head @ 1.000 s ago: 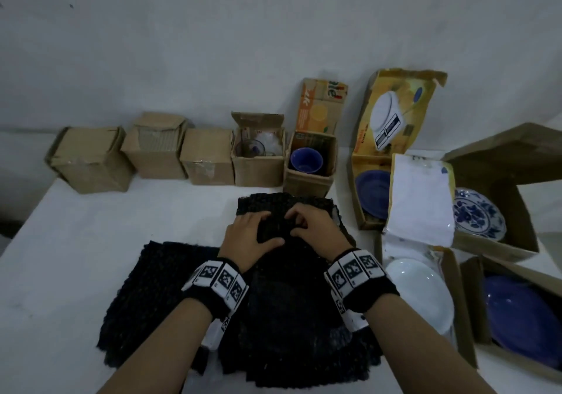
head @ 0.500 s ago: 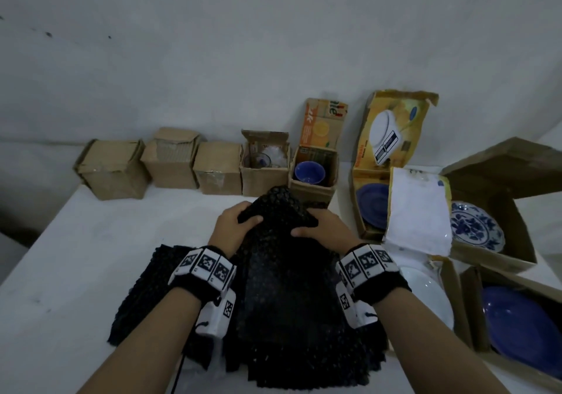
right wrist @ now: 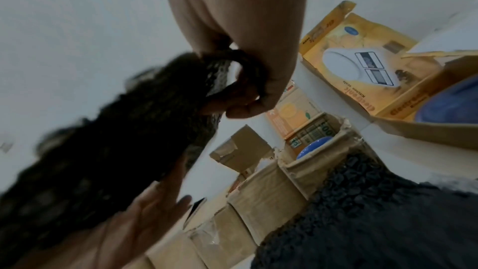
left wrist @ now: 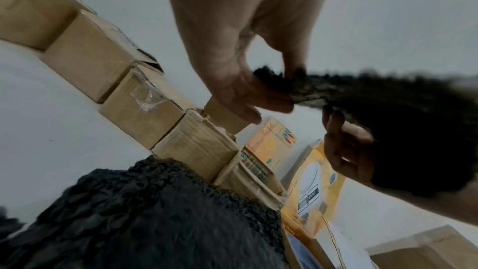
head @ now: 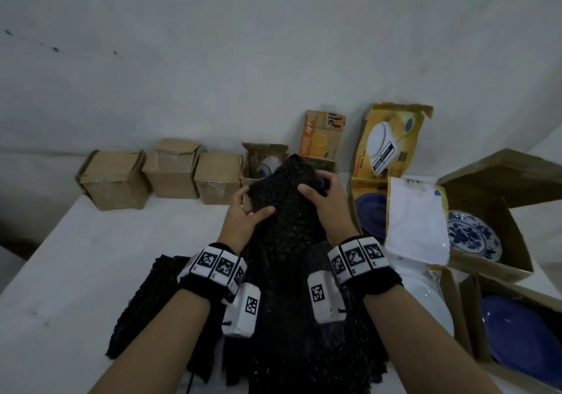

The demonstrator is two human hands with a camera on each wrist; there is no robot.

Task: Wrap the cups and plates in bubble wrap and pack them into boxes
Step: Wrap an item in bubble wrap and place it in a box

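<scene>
Your surface [head: 100, 241] is crowded along the far edge and the right side, so the main risk is the sheet itself sweeping into something. You hold one black bubble wrap sheet [head: 282, 211] raised off the stack of black sheets [head: 170, 296] lying in front of you, and its top end hangs right over the open cup boxes. If you swing it forward or shake it out, I judge it could catch the flap of the open box with the clear cup [head: 261, 162] or tip the neighbouring box with the blue cup [right wrist: 314, 146].

The plates are still bare in their boxes to your right: the blue plate by the scale box [head: 369, 214], the patterned plate [head: 473, 235], the white plate [head: 425, 305] and the near blue plate [head: 523, 336]. A dragging corner of the sheet could snag a box flap there.

Your left hand [head: 243, 214] pinches the sheet's left edge between thumb and fingers; your right hand [head: 327, 202] has its fingers curled round the right edge. The left pinch looks shallow in the wrist view, so the sheet may slip from it and fall back folded.

Whether a second sheet clings underneath, I cannot tell.
</scene>
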